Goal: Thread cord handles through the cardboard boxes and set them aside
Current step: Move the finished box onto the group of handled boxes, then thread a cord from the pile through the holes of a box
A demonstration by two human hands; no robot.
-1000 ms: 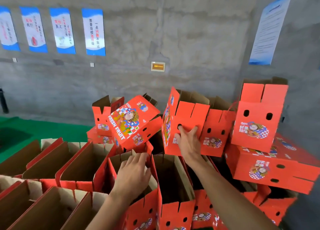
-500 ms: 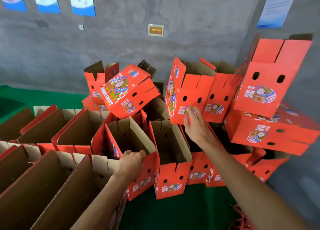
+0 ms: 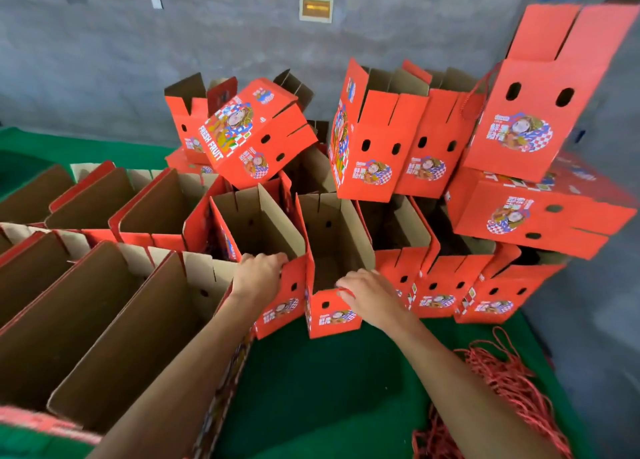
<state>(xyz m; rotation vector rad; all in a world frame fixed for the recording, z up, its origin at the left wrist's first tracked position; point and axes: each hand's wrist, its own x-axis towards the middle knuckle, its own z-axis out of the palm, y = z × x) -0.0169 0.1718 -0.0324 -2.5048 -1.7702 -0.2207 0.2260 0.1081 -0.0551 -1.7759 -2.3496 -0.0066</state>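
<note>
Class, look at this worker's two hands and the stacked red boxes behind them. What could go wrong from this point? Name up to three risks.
1. The tilted "FRESH FRUIT" box leans on the pile above the open box that the left hand grips; pulling that box out might topple it.
2. The tall box at upper right sits tilted on another and may slide.
3. The red cords lie in a tangled heap, so they might snag.

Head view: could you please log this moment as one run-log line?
left hand: grips rim of open red box | right hand: on near rim of neighbouring open box | red cord bundle: untouched on green mat
</note>
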